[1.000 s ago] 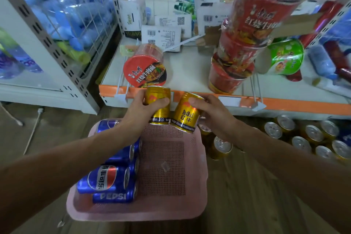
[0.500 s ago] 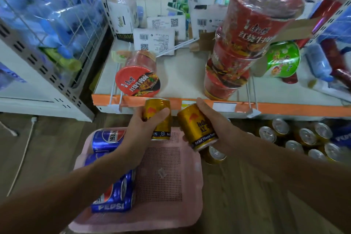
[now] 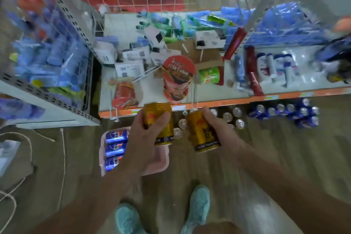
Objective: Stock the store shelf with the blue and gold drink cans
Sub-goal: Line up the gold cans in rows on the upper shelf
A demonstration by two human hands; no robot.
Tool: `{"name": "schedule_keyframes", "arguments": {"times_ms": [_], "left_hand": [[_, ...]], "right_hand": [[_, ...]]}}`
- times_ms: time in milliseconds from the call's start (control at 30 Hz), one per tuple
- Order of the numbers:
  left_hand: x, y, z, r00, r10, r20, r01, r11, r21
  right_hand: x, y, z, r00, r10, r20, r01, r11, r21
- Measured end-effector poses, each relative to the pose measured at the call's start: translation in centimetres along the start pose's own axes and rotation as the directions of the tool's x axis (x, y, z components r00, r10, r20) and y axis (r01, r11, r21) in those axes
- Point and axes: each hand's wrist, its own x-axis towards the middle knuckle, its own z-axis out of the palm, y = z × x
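The shelf unit (image 3: 228,101) fills the far half of the view. Its orange front lip runs left to right, and the white board behind it holds boxes, bottles and a stack of noodle cups (image 3: 177,74). The wooden floor (image 3: 266,157) spreads out on the near side. Whether the cans under the lip stand on it or on a low board I cannot tell. A pink basket (image 3: 163,167) sits on the floor to the near left, with blue cans (image 3: 115,137) lying on their sides along its left wall. Under the lip, a cluster of standing gold cans (image 3: 228,117) shows its silver tops in the middle, and a group of standing blue cans (image 3: 303,112) is further right. The left hand (image 3: 144,144) is wrapped round the left gold can (image 3: 158,121), fingers and thumb curled about its body, over the far edge of the basket. The right hand (image 3: 222,133) grips the right gold can (image 3: 201,133) the same way, just beside it. Both cans are held roughly end-up, bases towards the viewer and tops tipped away towards the shelf, the right one leaning a little left. The standing gold cluster lies just beyond the hands and slightly right, so the right hand is the nearer. Each can probably has to go forward and down under the lip with its long axis kept upright.
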Motion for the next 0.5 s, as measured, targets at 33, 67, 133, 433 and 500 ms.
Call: {"name": "schedule_keyframes", "arguments": {"times_ms": [33,67,133,433,500], "left_hand": [[-1.6,2.5,1.6,1.000,0.018,0.013,-0.018,1.000,-0.002],[-3.3,4.9,3.4,0.999,0.036,0.023,-0.036,0.999,-0.003],[-6.7,9.4,6.9,0.997,0.060,0.040,-0.060,0.998,-0.007],[-15.9,22.5,18.4,0.973,0.190,0.129,-0.204,0.973,0.109],[-16.7,24.3,20.3,0.964,0.223,0.146,-0.240,0.964,0.113]], "right_hand": [[-2.4,-1.9,-0.6,1.000,-0.028,-0.008,0.028,1.000,0.000],[-4.6,-3.8,-1.2,0.999,-0.047,-0.024,0.047,0.999,0.003],[-8.6,-7.5,-2.6,0.995,-0.085,-0.047,0.085,0.996,0.003],[-22.6,-22.0,-8.8,0.944,-0.311,-0.109,0.308,0.950,-0.050],[-24.1,-24.2,-9.7,0.927,-0.357,-0.116,0.353,0.934,-0.057]]}}
